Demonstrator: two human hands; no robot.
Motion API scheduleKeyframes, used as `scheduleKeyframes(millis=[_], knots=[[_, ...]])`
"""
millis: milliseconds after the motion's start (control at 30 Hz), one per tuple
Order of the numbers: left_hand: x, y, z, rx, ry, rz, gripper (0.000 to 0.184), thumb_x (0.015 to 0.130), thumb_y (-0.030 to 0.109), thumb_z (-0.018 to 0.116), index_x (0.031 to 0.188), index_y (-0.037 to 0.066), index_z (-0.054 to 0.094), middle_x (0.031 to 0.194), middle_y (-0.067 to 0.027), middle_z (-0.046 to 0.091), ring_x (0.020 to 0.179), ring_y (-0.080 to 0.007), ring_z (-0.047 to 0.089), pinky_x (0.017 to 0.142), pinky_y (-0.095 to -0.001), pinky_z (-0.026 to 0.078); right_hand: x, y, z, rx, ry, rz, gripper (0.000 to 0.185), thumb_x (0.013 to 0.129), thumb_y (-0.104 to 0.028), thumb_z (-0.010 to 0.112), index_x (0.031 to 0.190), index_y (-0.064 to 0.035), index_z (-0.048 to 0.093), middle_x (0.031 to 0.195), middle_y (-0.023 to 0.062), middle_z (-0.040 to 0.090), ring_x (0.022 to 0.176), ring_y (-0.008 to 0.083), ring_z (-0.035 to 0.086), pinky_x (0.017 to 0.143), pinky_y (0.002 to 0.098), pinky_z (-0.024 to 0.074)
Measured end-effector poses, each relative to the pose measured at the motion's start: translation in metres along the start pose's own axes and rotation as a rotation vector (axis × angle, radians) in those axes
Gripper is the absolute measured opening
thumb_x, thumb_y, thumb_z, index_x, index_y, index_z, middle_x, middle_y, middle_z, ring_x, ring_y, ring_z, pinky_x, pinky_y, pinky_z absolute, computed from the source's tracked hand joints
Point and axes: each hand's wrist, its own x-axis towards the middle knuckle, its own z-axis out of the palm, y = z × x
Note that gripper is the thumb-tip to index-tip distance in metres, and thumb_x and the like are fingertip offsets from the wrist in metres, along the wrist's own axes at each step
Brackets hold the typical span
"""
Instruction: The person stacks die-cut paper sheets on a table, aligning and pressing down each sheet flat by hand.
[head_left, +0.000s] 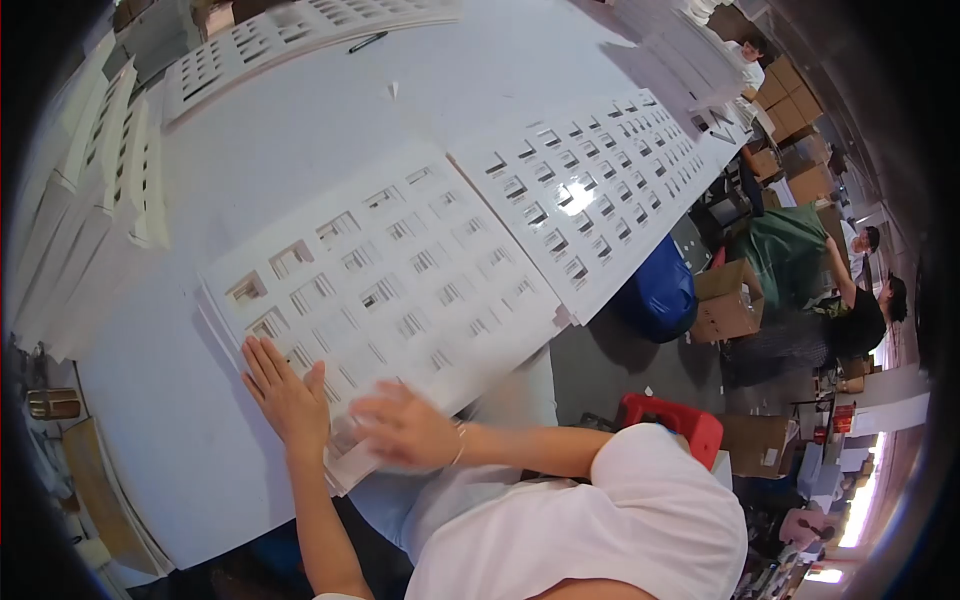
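Observation:
A stack of white printed sheets (pixel 420 265) with rows of small rectangular pictures or cut-outs lies in front of me; I cannot tell which they are. My left hand (pixel 288 398) rests flat along the stack's near left edge, fingers stretched out and holding nothing. Over the near corner of the same stack is my right hand (pixel 405 425), blurred by motion. Its fingers look apart, with nothing visible in them; whether it touches the top sheet I cannot tell. A second batch of similar sheets (pixel 590 185), glossy under the light, adjoins the stack on the right.
More sheet stacks stand on the white table (pixel 200 430), at the far edge (pixel 290 45) and left (pixel 100 200). A dark pen (pixel 368 42) lies at the back. Right of the table are a red stool (pixel 680 420), a blue bag (pixel 660 290), cardboard boxes (pixel 725 305) and other people.

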Motion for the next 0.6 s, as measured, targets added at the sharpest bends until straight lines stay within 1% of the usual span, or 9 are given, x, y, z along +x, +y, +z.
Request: scheduleKeyframes(millis=[67,133,200,233,333,367,433,500,600], knots=[[-0.001,0.001,0.0,0.009,0.003,-0.013,0.084,0.096,0.047,0.051,0.153,-0.005,0.017,0.162,-0.0186,0.015,0.151,-0.0298,0.01,0.122,-0.0488,0.01,0.005,0.044,-0.046,-0.354,0.169,-0.001,0.027,0.078,-0.012,0.069,0.103,-0.0077,0.06,0.11,0.0123,0.062,0.1,0.0327,0.06,0.091,0.0497,0.0462],[-0.003,0.005,0.001,0.005,0.002,-0.017,0.084,0.097,0.047,0.051,0.153,-0.005,0.016,0.162,-0.0182,0.014,0.151,-0.0294,0.009,0.122,-0.0487,0.01,0.01,0.088,-0.101,-0.525,0.395,0.3,0.023,0.077,-0.004,0.065,0.1,-0.0044,0.061,0.106,0.0151,0.065,0.094,0.034,0.06,0.083,0.0457,0.0458],[-0.002,0.004,-0.001,-0.003,0.012,-0.021,0.084,0.097,0.046,0.051,0.154,-0.004,0.015,0.163,-0.018,0.013,0.152,-0.0291,0.008,0.122,-0.0487,0.01,-0.007,0.142,-0.151,-0.749,0.412,0.524,0.027,0.081,-0.007,0.065,0.108,-0.0031,0.063,0.112,0.0168,0.064,0.102,0.034,0.059,0.091,0.0459,0.0429],[-0.003,0.004,-0.002,-0.015,0.002,-0.03,0.082,0.097,0.044,0.052,0.154,-0.004,0.015,0.163,-0.0175,0.013,0.152,-0.0293,0.009,0.122,-0.0487,0.01,-0.021,0.167,-0.169,-0.86,0.332,0.633,0.034,0.082,-0.016,0.068,0.113,-0.0026,0.063,0.118,0.0163,0.063,0.107,0.0328,0.058,0.093,0.0462,0.0419],[-0.003,0.003,-0.005,-0.049,-0.013,-0.055,0.079,0.098,0.039,0.053,0.154,-0.004,0.016,0.163,-0.0167,0.013,0.151,-0.0296,0.009,0.121,-0.0487,0.011,-0.054,0.212,-0.185,-0.926,0.084,0.793,0.041,0.084,-0.029,0.068,0.115,-0.0033,0.063,0.121,0.0146,0.061,0.112,0.0311,0.057,0.096,0.0465,0.0411],[-0.005,0.003,-0.007,-0.06,-0.019,-0.065,0.08,0.098,0.039,0.053,0.154,-0.004,0.015,0.163,-0.0171,0.013,0.151,-0.0295,0.01,0.121,-0.0488,0.011,-0.048,0.208,-0.188,-0.897,-0.035,0.888,0.048,0.086,-0.04,0.066,0.118,-0.004,0.062,0.123,0.0136,0.061,0.118,0.029,0.055,0.1,0.0469,0.04],[-0.005,0.003,-0.005,-0.067,-0.006,-0.057,0.08,0.098,0.038,0.053,0.154,-0.004,0.015,0.163,-0.0173,0.014,0.151,-0.0293,0.011,0.121,-0.0486,0.013,-0.042,0.2,-0.192,-0.894,-0.122,0.939,0.05,0.085,-0.044,0.065,0.117,-0.0045,0.063,0.124,0.013,0.061,0.121,0.0268,0.054,0.104,0.0484,0.0379],[-0.007,-0.001,0.0,-0.011,0.016,-0.03,0.078,0.099,0.039,0.051,0.154,-0.004,0.015,0.163,-0.0167,0.014,0.151,-0.0286,0.012,0.121,-0.0479,0.015,-0.051,0.203,-0.189,-0.968,0.011,0.836,0.042,0.085,-0.042,0.066,0.106,-0.0052,0.066,0.118,0.0148,0.063,0.109,0.028,0.06,0.099,0.0472,0.0418],[-0.004,0.003,-0.002,0.101,0.01,-0.017,0.079,0.1,0.046,0.045,0.154,-0.003,0.015,0.163,-0.0154,0.014,0.152,-0.028,0.012,0.12,-0.047,0.016,-0.049,0.201,-0.191,-1.034,0.006,0.819,0.039,0.086,-0.039,0.064,0.102,-0.0037,0.066,0.11,0.0146,0.065,0.107,0.0262,0.061,0.103,0.0506,0.0383]])
